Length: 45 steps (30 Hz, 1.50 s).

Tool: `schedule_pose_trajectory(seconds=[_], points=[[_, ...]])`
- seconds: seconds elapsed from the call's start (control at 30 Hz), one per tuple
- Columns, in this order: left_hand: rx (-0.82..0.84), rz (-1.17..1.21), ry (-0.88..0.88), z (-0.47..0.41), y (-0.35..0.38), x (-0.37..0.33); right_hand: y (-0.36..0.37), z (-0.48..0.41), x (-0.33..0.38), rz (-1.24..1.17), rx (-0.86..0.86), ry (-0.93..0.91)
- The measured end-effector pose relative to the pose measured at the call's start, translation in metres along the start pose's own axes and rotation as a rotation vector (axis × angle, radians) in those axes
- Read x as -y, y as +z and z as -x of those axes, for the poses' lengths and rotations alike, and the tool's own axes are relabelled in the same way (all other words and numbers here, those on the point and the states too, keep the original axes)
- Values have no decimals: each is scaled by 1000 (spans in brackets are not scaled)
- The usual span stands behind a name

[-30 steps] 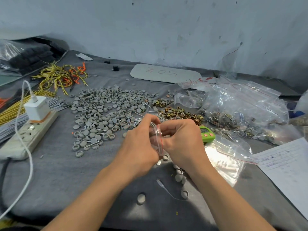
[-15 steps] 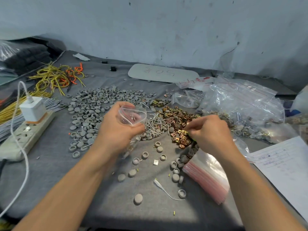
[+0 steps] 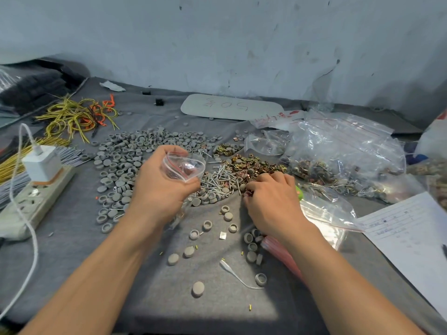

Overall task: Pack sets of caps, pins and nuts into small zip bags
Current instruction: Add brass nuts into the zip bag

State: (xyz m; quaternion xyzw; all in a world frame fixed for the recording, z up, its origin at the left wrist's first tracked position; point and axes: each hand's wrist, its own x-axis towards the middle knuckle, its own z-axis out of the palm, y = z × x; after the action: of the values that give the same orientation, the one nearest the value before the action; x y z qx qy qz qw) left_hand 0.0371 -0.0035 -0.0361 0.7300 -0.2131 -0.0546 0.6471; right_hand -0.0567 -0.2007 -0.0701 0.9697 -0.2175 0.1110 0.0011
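While the left hand (image 3: 154,187) pinches the bag (image 3: 185,166) with its mouth bowed open, above the caps (image 3: 135,153) and beside the pins (image 3: 217,178), the right hand (image 3: 273,201) has fingers (image 3: 263,180) curled down into the nuts (image 3: 251,164); can't tell if anything's pinched. Risks: wrong nut count from a blind grab, a pin tangled in, or the thin bag mouth collapsing under a slack grip so parts spill on the surface (image 3: 164,298).
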Motion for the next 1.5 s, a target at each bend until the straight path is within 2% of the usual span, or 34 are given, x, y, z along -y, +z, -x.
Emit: schedule_pose_trajectory(seconds=[0.23, 0.37, 0.67, 1.0, 1.17, 1.3, 1.5], points=[[-8, -14, -2, 1, -3, -4, -4, -1, 14, -19, 27, -21], [5, -36, 15, -3, -8, -9, -13, -1, 20, -109, 118, -34], [19, -86, 39, -5, -17, -13, -21, 2, 12, -327, 191, 44], [18, -143, 43, -4, -18, -14, -26, 6, 8, -558, 90, 104], [11, -190, 42, -5, -16, -13, -32, 11, 10, -905, 121, 156], [18, -326, 88, -2, -10, -14, -38, 16, 16, -1065, 72, 141], [34, -538, 148, 4, -2, -12, -47, 25, 26, -1140, -65, 108]])
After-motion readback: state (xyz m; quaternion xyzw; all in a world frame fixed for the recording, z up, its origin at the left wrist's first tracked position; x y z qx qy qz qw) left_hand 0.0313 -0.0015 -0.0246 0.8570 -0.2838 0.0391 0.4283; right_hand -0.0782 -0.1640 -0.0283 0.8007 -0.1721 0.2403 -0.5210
